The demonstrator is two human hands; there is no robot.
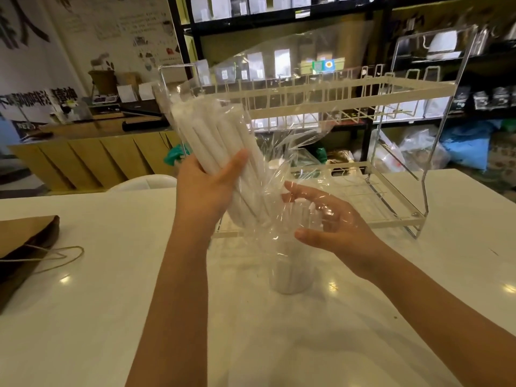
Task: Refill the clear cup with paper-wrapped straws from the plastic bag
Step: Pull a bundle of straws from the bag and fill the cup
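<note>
The left hand [208, 188] gripped the unlabelled plastic bag [251, 152] of straws [212, 141] above the clear cup [290, 272], while the right hand [332, 222] lay spread inside the bag's mouth.

**Both hands raised, forearms reaching forward**

The left hand [208, 188] is lifted at mid-height, palm turned inward, its thumb stretched up and to the right while the fingers curl away out of sight in a grip. The right hand [332, 222] sits lower and just to the right, palm facing left, fingers spread and lightly bent, thumb underneath.
</note>
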